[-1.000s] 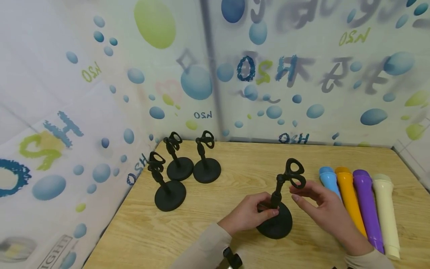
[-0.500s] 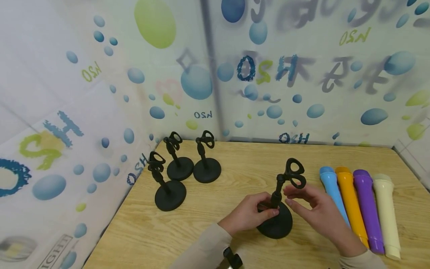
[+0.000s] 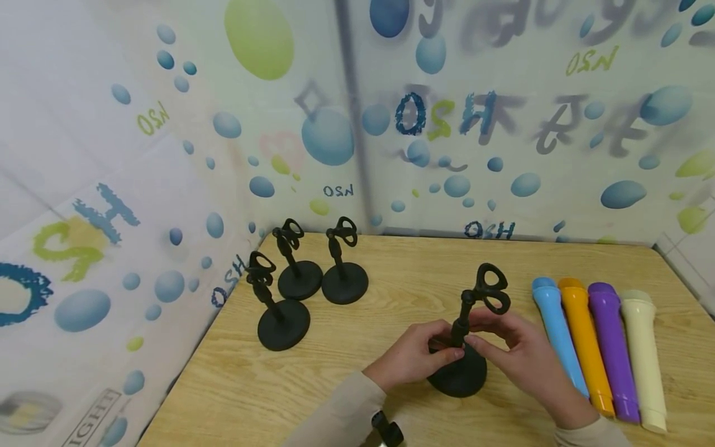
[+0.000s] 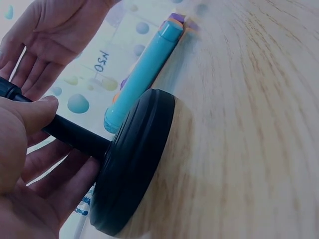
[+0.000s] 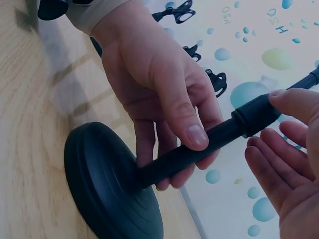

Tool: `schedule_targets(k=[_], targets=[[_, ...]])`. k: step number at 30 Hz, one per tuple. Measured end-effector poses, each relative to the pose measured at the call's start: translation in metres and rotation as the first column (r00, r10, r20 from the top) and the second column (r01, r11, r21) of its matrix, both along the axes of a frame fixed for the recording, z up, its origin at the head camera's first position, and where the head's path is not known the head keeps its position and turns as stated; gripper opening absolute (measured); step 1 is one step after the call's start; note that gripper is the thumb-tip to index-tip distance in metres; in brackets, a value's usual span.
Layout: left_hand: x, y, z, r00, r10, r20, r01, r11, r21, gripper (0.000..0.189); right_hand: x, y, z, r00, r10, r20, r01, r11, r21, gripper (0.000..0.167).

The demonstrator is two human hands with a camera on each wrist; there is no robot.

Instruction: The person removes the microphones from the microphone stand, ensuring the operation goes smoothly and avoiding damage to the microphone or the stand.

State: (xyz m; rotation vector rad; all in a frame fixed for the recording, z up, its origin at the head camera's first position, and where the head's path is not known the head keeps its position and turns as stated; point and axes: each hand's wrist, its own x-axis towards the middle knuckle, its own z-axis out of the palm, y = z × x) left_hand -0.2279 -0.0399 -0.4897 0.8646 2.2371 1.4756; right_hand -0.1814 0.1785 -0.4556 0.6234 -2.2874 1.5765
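A black desktop microphone stand (image 3: 460, 377) with a round base and a looped clip on top stands upright on the table. My left hand (image 3: 416, 355) holds its stem just above the base, thumb on one side and fingers on the other, as the right wrist view shows on the stem (image 5: 199, 147). My right hand (image 3: 522, 357) is at the upper stem from the right. Its thumb lies at the thicker collar (image 5: 256, 115), while its fingers (image 5: 271, 167) extend loosely below and do not close round it.
Several toy microphones lie side by side on the right: blue (image 3: 558, 335), orange (image 3: 586, 344), purple (image 3: 613, 351) and cream (image 3: 643, 360). Three more black stands (image 3: 283, 324) (image 3: 300, 280) (image 3: 344, 284) are at the back left. A patterned curtain (image 3: 503, 167) hangs behind the table.
My right hand has moved left, from beside the clip down to the stem's collar. The left hand and the stand have kept their place.
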Motion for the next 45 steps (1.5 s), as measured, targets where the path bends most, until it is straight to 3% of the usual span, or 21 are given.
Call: schedule_targets(k=[19, 25, 36, 45], targets=[[0.000, 0.001, -0.003, 0.999, -0.013, -0.031, 0.013, 1.000, 0.002, 0.024, 0.001, -0.016, -0.001, 0.996, -0.088, 0.012, 0.087, 0.996, 0.029, 0.035], [0.000, 0.003, -0.004, 0.996, -0.010, -0.089, 0.008, 1.000, -0.029, 0.019, 0.001, -0.021, -0.002, 0.991, -0.130, -0.026, 0.131, 0.991, 0.029, 0.035], [-0.001, 0.006, 0.000, 0.985, -0.001, -0.172, -0.011, 0.998, -0.068, 0.015, 0.002, -0.022, 0.001, 0.962, -0.215, -0.171, 0.243, 0.955, 0.168, 0.039], [-0.001, 0.006, -0.001, 0.981, 0.009, -0.195, -0.026, 0.996, -0.083, 0.015, -0.002, -0.020, -0.003, 0.960, -0.200, -0.195, 0.236, 0.954, 0.186, 0.044]])
